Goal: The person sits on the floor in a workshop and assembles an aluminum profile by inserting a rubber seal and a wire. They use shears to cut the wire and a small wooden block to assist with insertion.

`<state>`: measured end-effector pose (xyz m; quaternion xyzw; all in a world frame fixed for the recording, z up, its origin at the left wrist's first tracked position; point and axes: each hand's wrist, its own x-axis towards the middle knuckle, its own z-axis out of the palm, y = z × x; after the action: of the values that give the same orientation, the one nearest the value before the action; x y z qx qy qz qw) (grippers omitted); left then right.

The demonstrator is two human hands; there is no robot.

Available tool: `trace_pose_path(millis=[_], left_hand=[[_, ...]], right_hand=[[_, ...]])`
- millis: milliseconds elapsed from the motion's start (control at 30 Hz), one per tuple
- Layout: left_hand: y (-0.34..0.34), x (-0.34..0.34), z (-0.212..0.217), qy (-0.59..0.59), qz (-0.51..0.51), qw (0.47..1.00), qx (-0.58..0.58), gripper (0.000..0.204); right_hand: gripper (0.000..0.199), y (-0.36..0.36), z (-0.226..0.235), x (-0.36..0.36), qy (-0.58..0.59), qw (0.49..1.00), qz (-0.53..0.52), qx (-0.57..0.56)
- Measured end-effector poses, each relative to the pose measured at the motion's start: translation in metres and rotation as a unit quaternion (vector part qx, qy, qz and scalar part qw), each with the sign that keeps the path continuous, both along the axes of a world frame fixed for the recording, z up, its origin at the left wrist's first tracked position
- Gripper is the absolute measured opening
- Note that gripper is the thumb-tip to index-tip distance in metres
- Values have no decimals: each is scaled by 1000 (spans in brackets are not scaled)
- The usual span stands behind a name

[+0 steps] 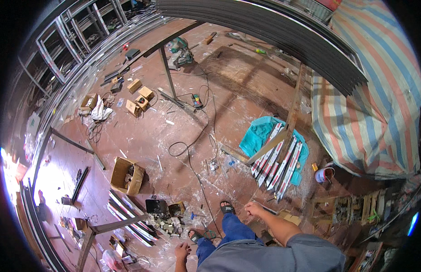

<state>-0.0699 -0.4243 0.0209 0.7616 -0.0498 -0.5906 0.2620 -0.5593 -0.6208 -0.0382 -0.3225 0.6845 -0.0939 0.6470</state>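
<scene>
Right hand (253,209) and left hand (182,250) curl loosely; whether empty, I cannot tell. Ahead, white-and-red strips (290,171) lie fanned partly on teal cloth (256,136), probably light, stiff, slippery; best held mid-length.

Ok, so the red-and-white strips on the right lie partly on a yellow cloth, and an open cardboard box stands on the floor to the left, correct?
Not quite: the cloth partly under the red-and-white strips on the right is turquoise, not yellow, as the head view shows. The open cardboard box does stand on the floor to the left.
</scene>
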Motion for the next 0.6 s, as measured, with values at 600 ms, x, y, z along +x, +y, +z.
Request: trace_pose_path(millis=[600], left_hand=[[121,-38,-61,-295,-146,934,-140,38]], right_hand=[[26,31,24,77,9,983,183,22]])
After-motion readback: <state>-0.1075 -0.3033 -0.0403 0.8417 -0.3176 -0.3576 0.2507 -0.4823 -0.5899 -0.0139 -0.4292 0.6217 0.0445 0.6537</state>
